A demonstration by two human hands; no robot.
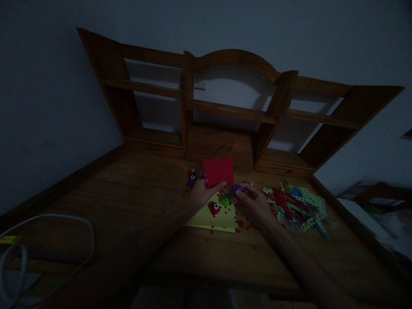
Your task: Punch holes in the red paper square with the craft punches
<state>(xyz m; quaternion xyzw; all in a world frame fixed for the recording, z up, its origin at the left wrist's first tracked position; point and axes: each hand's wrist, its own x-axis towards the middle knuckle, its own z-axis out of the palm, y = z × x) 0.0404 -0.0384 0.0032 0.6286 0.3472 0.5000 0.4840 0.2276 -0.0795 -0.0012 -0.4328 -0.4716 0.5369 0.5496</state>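
Observation:
My left hand (pixel 202 192) grips the lower edge of a red sheet of paper (pixel 219 170), with holes punched along its edges. Closed around a small purple paper punch (pixel 237 189), my right hand (pixel 255 202) is at the sheet's lower right corner. Below them lies a yellow sheet (pixel 209 220) strewn with red paper bits. On it sit a green punch (pixel 225 200) and a red punch (pixel 213 208), each with a white and dark round top. Whether the purple punch bites the paper is too dark to tell.
Left of the paper stand another red punch (pixel 191 174) and another purple punch (pixel 191 182). A heap of punched red, blue and pale-green paper strips (pixel 296 206) lies at right. A wooden shelf unit (pixel 222 143) lines the back; a white cable (pixel 92 234) loops at left.

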